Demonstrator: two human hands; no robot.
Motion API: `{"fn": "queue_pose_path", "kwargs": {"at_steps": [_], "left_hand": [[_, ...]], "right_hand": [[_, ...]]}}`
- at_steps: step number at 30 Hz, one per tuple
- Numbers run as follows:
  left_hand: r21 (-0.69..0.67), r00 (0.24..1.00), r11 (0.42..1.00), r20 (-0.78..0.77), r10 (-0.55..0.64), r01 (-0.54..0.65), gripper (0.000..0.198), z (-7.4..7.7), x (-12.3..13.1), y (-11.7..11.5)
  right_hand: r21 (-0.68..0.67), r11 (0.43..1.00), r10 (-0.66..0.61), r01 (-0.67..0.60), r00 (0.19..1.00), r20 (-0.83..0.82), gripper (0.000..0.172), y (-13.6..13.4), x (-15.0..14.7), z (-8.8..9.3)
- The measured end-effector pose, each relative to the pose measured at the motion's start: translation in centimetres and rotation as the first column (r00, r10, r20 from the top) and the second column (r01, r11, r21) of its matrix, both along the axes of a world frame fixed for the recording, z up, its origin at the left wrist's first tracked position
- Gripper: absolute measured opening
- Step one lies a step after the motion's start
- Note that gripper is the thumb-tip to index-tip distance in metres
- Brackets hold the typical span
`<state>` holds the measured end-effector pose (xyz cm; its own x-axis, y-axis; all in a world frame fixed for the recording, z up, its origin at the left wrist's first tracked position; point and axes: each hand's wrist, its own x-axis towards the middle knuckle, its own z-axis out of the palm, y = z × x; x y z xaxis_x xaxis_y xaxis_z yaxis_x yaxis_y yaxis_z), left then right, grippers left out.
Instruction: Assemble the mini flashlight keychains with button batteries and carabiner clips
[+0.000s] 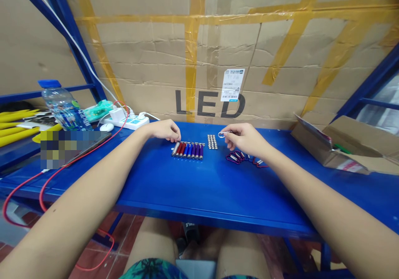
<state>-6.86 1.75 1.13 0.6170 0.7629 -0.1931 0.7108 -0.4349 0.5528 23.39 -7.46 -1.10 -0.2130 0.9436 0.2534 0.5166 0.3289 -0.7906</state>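
Observation:
My left hand [166, 130] is closed, fingertips pressed together at the far end of a row of small metal tubes [188, 150]; what they pinch, if anything, is hidden. The tubes look like mini flashlights: silver at the left, then red, blue and purple. Small silvery parts line their far ends. To their right lies a grid of round silver button cells [212, 142]. My right hand [245, 138] pinches a thin silver loop [221, 135], seemingly a carabiner, above the table. Below that hand, partly covered by it, lie several coloured carabiners [236, 157] in purple, blue and red.
An open cardboard box [330, 146] stands at the right. On the left are a water bottle [64, 108], a white power strip [134, 122], a red cable [102, 143] and a blurred-out flat device [90, 146]. A large taped carton [156, 62] walls off the blue table's [205, 191] back.

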Motion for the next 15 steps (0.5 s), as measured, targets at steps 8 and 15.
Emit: {"fn": "queue_pose_path", "kwargs": {"at_steps": [8,15], "left_hand": [[0.055,0.999,0.998,0.041,0.019,-0.021,0.018,-0.1,-0.2,0.0],[0.432,0.93,0.892,0.365,-0.039,-0.133,0.021,0.1,4.4,-3.3]], "right_hand": [[-0.013,1.0,-0.004,0.004,1.0,-0.021,0.013,-0.3,-0.2,0.2],[-0.015,0.999,0.048,-0.049,0.997,-0.064,0.016,-0.6,-0.8,0.3]]}}
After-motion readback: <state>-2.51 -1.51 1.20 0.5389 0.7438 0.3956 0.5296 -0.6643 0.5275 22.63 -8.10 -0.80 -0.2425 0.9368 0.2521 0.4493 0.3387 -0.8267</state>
